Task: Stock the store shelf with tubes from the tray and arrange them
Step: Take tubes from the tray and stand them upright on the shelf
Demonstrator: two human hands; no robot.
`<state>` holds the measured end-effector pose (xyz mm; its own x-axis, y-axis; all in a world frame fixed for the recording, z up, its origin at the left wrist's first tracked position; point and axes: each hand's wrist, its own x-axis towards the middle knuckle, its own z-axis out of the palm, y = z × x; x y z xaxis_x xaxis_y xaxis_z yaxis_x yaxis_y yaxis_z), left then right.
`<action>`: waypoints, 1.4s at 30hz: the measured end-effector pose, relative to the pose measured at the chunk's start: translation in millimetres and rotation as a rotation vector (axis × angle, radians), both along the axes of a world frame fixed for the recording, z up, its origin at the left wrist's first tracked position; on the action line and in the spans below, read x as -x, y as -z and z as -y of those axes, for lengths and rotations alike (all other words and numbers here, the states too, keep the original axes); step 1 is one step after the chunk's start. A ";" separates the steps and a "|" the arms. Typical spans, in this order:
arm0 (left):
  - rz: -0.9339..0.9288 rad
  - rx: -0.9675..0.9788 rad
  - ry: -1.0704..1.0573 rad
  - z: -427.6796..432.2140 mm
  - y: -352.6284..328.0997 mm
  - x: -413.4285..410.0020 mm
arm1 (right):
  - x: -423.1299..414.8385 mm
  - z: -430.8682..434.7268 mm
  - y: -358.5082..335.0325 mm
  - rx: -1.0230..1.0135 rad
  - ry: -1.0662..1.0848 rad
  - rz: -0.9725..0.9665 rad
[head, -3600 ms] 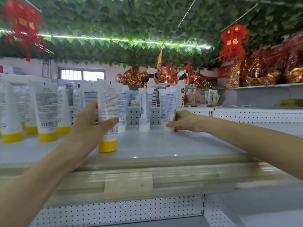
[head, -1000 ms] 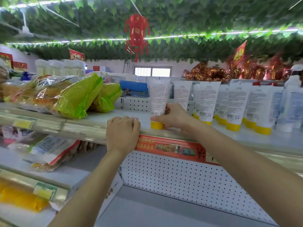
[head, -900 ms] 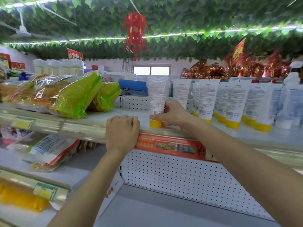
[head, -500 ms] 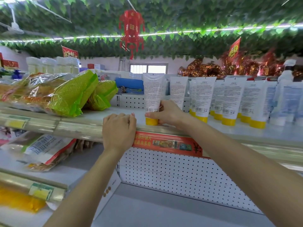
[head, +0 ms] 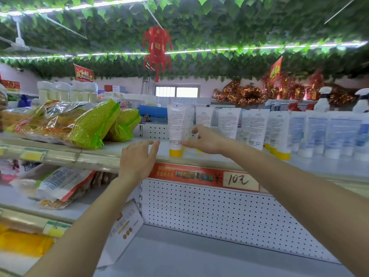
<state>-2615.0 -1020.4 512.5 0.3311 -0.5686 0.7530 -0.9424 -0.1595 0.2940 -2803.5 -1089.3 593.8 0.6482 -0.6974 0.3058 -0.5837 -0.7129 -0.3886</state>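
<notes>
Standing cap-down close to the front edge of the white metal shelf (head: pixel 319 165), a white plastic squeeze tube with a yellow cap (head: pixel 176 130) is upright on its own, and neither hand grips it. The right hand (head: pixel 205 139) hangs just beside the tube's right side with its fingers (head: pixel 196 129) spread and relaxed, holding nothing. Its lowest fingertip is at the tube's barcode, and I cannot tell whether it touches. The left hand (head: pixel 137 156) hovers over the shelf's front edge just left of the tube, fingers straight and apart, also empty.

Behind and to the right of this tube, a row of matching white tubes with yellow caps (head: pixel 253 128) stands along the shelf. Further toward the right end are blue-and-white tubes with white caps (head: pixel 319 132). Toward the left end lie shiny green snack bags (head: pixel 93 124). A red price strip (head: pixel 199 174) runs along the front edge below the tube.

Stocking seems well along: many tubes are up and this one looks set. It stands forward of the row and apart from it, so lining it up may be what is left. The tray is out of view, so how many tubes wait cannot be told.
</notes>
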 end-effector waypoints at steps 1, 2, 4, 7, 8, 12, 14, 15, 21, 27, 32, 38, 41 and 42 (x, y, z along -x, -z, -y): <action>0.038 0.005 0.004 -9.1 -3.5 2.7 | 9.0 -6.7 -1.5 0.025 0.002 -0.086; 0.101 -0.006 -0.001 -18.8 -7.0 6.6 | 18.1 -13.9 -2.2 0.052 0.002 -0.168; 0.236 -0.100 -0.026 -36.4 -13.3 16.1 | 36.4 -28.4 -1.2 0.080 -0.004 -0.300; 0.342 -0.266 -0.034 -58.8 -23.8 38.3 | 65.5 -51.2 4.9 0.137 -0.016 -0.423; 0.350 -0.287 -0.018 -65.2 -25.5 47.7 | 75.5 -59.3 8.1 0.169 -0.010 -0.460; 0.383 -0.246 0.056 -93.1 -20.8 100.1 | 118.6 -91.5 26.5 0.287 0.054 -0.571; 0.397 -0.274 0.086 -107.0 -8.6 128.6 | 142.1 -106.3 41.7 0.349 0.063 -0.606; 0.416 -0.310 0.099 -112.9 -1.1 141.5 | 153.9 -113.1 49.3 0.369 0.059 -0.607; 0.472 -0.523 0.151 -132.1 46.1 196.4 | 217.9 -137.7 100.1 0.441 0.025 -0.632; 0.478 -0.645 0.230 -137.4 117.2 229.4 | 263.6 -151.0 177.5 0.324 0.006 -0.645; 0.393 -0.794 0.237 -145.8 202.5 236.9 | 279.2 -145.1 243.5 0.105 0.046 -0.693; -0.070 -0.849 0.260 -177.1 327.8 240.4 | 268.7 -146.4 352.5 -0.305 0.094 -0.530; -0.283 -1.046 0.226 -187.6 392.6 227.4 | 262.2 -151.3 420.1 -0.540 0.131 -0.492; -0.348 -1.126 0.219 -192.3 410.5 224.5 | 260.8 -154.6 439.9 -0.627 0.177 -0.463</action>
<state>-2839.5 -828.1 102.0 0.2325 -0.9204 -0.3145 -0.8791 -0.3372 0.3369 -3064.3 -934.7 153.9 0.4768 -0.7546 -0.4509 -0.8681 -0.3235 -0.3764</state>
